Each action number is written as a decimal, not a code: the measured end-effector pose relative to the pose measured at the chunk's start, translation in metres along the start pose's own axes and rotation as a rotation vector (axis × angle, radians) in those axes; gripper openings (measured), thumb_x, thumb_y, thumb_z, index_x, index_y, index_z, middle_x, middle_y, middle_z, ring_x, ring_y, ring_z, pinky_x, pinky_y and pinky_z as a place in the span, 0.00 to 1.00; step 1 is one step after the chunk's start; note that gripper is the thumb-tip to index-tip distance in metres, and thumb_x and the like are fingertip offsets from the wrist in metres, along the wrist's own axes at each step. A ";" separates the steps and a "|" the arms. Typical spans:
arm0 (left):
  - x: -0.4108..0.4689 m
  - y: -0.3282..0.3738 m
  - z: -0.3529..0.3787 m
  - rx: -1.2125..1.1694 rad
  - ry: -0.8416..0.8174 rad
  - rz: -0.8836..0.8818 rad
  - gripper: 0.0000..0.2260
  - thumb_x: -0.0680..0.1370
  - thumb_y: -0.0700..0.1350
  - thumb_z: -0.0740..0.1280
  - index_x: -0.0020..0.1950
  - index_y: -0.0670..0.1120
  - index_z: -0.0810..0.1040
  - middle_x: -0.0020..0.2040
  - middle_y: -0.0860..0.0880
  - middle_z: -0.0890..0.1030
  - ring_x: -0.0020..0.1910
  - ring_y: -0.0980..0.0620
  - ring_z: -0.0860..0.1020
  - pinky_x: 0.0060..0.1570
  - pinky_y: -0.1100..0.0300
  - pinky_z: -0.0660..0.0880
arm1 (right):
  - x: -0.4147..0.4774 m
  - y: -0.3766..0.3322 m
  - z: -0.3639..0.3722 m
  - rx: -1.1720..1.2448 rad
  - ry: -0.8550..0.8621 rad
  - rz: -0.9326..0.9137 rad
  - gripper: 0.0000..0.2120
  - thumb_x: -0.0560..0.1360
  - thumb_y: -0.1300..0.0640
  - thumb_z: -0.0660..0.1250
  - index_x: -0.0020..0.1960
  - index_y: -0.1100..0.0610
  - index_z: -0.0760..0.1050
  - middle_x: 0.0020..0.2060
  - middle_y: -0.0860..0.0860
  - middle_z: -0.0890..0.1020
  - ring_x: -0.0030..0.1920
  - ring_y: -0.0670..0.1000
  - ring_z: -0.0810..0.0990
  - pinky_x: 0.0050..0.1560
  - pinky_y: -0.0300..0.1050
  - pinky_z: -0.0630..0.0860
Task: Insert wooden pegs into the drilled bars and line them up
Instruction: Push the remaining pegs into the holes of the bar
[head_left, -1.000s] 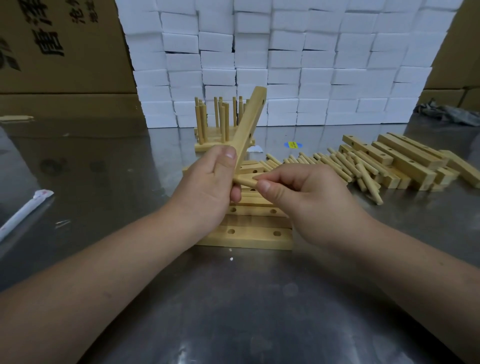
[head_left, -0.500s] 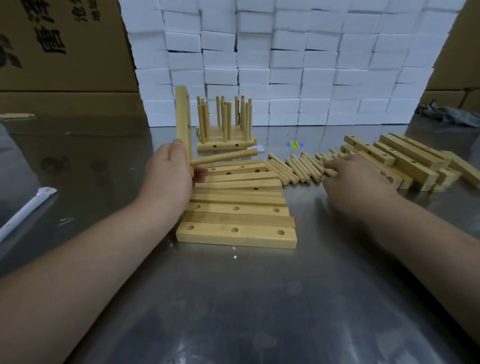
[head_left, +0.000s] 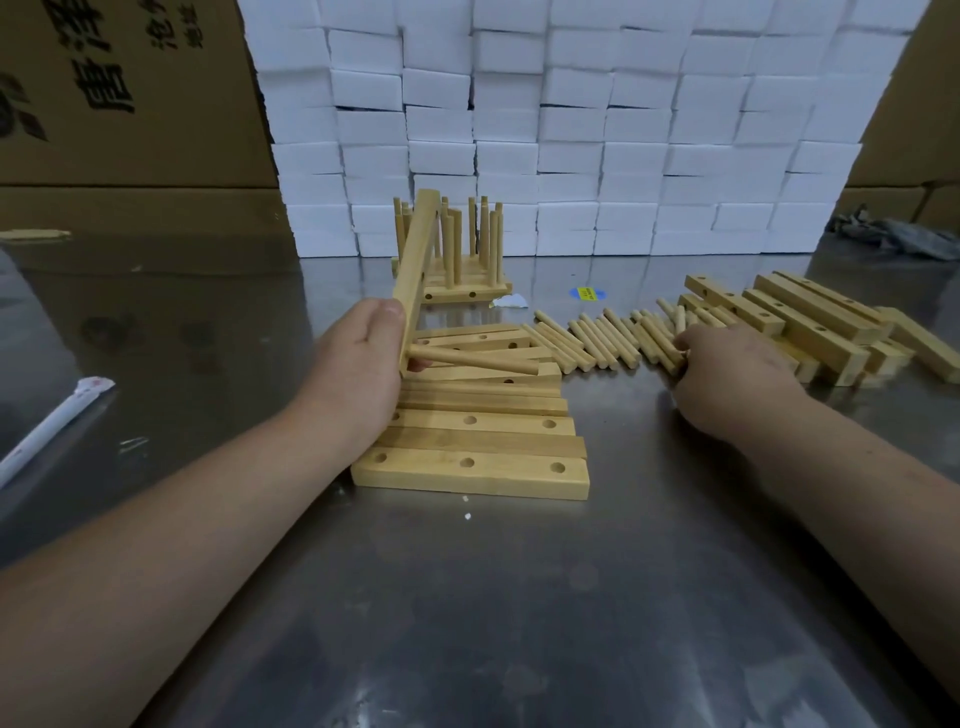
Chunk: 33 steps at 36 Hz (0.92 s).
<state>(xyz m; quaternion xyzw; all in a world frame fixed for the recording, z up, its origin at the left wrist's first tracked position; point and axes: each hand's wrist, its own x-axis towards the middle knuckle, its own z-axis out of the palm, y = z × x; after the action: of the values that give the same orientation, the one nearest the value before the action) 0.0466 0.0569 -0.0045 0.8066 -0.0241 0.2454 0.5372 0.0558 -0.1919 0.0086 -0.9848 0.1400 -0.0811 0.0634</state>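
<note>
My left hand (head_left: 358, 374) grips a drilled wooden bar (head_left: 415, 260) held nearly upright above the table. One peg (head_left: 478, 362) sticks out of its lower hole, pointing right. Beneath it lies a row of flat drilled bars (head_left: 472, 467). My right hand (head_left: 727, 369) rests among the loose pegs (head_left: 597, 340) to the right, its fingertips pinching a peg at the pile's right end. Behind the held bar stand finished bars with upright pegs (head_left: 462, 254).
A heap of more drilled bars (head_left: 810, 322) lies at the far right. A wall of white foam blocks (head_left: 571, 130) closes the back, with cardboard boxes (head_left: 119, 93) on the left. A white wrapped stick (head_left: 47, 431) lies at the left edge of the steel table.
My right hand let go of the inserted peg and moved right to the loose pegs. My left hand swung the bar upright to the left, then tilted it back slightly.
</note>
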 end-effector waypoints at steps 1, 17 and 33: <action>0.000 0.000 0.000 0.001 -0.005 -0.001 0.15 0.82 0.49 0.50 0.46 0.46 0.74 0.38 0.49 0.80 0.36 0.54 0.71 0.23 0.73 0.64 | 0.001 0.000 0.001 0.001 -0.001 -0.001 0.19 0.74 0.62 0.64 0.64 0.56 0.69 0.56 0.57 0.74 0.46 0.54 0.71 0.43 0.47 0.74; -0.003 0.002 -0.001 0.037 -0.033 0.036 0.15 0.82 0.49 0.50 0.41 0.51 0.72 0.39 0.50 0.79 0.35 0.56 0.70 0.22 0.75 0.63 | 0.003 -0.001 0.007 -0.011 0.007 -0.064 0.11 0.77 0.59 0.59 0.57 0.54 0.75 0.46 0.54 0.79 0.43 0.53 0.75 0.39 0.44 0.70; -0.002 0.003 -0.002 0.035 -0.080 0.039 0.14 0.82 0.48 0.50 0.44 0.50 0.72 0.37 0.48 0.73 0.26 0.69 0.71 0.22 0.74 0.64 | -0.009 -0.005 -0.002 0.366 0.508 -0.315 0.08 0.78 0.54 0.57 0.51 0.52 0.74 0.36 0.48 0.76 0.32 0.48 0.70 0.29 0.41 0.61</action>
<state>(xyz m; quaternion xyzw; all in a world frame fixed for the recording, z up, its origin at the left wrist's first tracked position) 0.0429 0.0570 -0.0024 0.8246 -0.0570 0.2235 0.5166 0.0484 -0.1846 0.0102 -0.9149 -0.0190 -0.3563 0.1889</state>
